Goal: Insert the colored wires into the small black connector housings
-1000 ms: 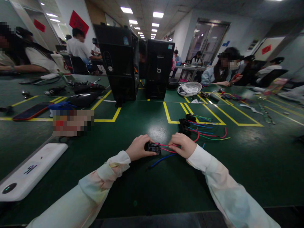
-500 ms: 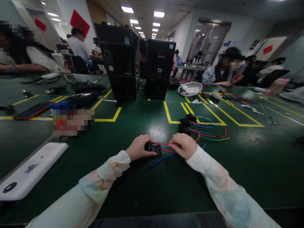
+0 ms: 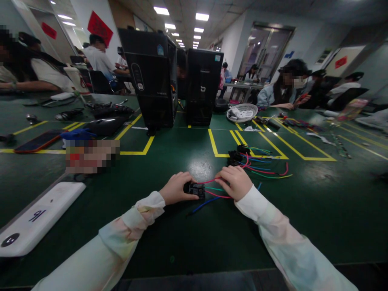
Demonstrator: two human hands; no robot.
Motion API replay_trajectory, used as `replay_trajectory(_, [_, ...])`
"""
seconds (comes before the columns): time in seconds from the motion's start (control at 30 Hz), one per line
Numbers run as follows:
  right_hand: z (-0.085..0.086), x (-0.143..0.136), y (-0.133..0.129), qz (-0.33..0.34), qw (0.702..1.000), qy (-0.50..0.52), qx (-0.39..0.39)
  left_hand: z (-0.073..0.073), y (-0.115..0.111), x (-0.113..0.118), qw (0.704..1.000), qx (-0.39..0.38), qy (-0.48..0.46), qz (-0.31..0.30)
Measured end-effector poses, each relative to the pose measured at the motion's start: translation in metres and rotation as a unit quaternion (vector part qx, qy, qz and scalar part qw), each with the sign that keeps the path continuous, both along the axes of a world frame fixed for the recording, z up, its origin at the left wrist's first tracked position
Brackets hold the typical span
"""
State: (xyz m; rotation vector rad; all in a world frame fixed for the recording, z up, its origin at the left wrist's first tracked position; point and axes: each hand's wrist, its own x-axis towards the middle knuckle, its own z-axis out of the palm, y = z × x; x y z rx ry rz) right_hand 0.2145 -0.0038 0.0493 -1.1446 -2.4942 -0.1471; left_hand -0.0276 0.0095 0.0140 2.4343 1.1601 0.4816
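Between its thumb and fingers my left hand grips a small black connector block just above the green table. Red and green wires run from the block's right side toward my right hand. That hand is closed in a pinch on a red wire, stretched out from the block. A green wire and a second red strand pass below the pinched one. Beneath them a loose blue wire lies on the table, its right part hidden behind my right hand. Several similar black connectors with coloured wires lie just beyond that hand.
Two black computer towers stand at the back middle. A white basket with parts sits right of them. On the left lie a long white device, a phone and dark tools. Other people sit around the far side.
My right hand has shifted slightly up, lifting the red wire away from the green one, so the wires are now spread apart. My left hand keeps hold of the block.
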Motion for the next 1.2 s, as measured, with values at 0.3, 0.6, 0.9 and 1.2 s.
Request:
replay_trajectory(0.3, [0.001,-0.003,-0.002,0.066,0.997,0.021,-0.04,-0.002,0.0,0.0,1.0,-0.001,-0.003,0.002])
replay_trajectory(0.6, [-0.002,0.0,0.0,0.031,0.998,-0.03,-0.052,-0.001,-0.001,0.001,1.0,-0.005,-0.002,0.003])
replay_trajectory(0.9, [0.007,-0.004,-0.005,0.05,0.998,0.023,-0.007,-0.001,0.0,0.001,1.0,0.001,0.0,0.007])
replay_trajectory(1.2, [-0.005,0.002,0.004,0.044,0.995,-0.019,-0.086,-0.003,0.0,0.001,1.0,0.002,-0.001,0.005])
